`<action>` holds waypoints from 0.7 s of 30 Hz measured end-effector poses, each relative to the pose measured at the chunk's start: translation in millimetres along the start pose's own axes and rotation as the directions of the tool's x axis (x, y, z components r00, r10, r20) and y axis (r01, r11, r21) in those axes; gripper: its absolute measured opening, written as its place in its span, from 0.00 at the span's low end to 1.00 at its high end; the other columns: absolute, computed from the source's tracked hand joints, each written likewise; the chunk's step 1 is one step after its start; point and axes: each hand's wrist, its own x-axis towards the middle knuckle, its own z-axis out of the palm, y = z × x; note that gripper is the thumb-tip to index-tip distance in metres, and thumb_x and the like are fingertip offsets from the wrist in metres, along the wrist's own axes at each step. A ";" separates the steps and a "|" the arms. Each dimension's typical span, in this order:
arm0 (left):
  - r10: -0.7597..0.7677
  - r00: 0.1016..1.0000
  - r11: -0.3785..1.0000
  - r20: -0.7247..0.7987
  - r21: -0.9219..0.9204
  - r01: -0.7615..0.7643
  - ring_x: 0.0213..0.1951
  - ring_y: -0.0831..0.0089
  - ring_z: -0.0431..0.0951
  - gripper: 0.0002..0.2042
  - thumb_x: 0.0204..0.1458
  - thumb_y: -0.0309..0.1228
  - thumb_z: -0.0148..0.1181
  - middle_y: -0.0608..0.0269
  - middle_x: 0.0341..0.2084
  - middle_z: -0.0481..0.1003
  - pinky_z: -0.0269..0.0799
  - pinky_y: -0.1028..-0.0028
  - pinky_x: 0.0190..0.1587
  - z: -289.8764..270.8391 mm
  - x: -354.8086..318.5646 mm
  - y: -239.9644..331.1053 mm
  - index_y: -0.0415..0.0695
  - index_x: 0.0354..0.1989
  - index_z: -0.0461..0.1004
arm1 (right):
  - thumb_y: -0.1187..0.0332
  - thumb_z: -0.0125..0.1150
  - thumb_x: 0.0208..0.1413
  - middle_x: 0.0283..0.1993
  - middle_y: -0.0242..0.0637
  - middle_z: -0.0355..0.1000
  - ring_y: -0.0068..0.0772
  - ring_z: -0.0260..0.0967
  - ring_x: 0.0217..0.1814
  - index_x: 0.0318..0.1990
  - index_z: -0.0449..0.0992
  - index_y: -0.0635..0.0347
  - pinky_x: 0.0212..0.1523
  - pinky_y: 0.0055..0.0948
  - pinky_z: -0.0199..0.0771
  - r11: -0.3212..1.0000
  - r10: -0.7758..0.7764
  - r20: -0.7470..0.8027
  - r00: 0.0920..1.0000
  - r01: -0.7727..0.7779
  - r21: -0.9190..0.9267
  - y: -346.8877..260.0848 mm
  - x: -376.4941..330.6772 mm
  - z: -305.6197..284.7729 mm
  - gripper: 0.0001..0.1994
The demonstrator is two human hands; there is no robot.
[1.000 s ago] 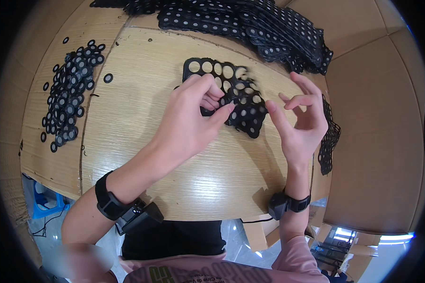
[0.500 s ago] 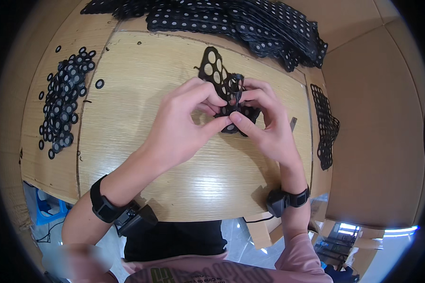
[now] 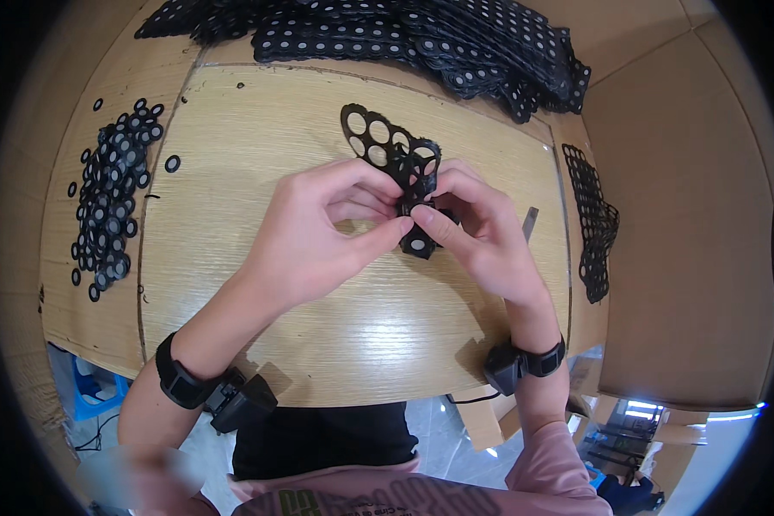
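Perforated black sheet [image 3: 399, 164] has folded narrower since earlier.

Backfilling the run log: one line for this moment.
left hand: pinching black perforated sheet | right hand: pinching same sheet | left side: loose black discs | far side: stacked dotted sheets

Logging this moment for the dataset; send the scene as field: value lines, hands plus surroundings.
left hand: pinching the black sheet
right hand: pinching the same sheet
sheet state: bent; open holes at far end, grey-centred disc at near end
table left: pile of black discs, one loose disc apart
table far side: stacked sheets with grey dots
table right: holed black mesh
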 end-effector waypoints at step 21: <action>-0.208 0.973 0.971 -0.097 0.103 0.218 0.29 0.81 0.77 0.04 0.43 0.17 0.63 0.61 0.26 0.78 0.72 0.82 0.33 -20.6 6.7 9.9 0.34 0.28 0.75 | 0.79 0.59 0.55 0.34 0.32 0.71 0.18 0.68 0.38 0.37 0.70 0.66 0.42 0.22 0.68 1.000 0.023 -0.063 0.998 -0.022 0.017 0.5 2.1 -2.5 0.04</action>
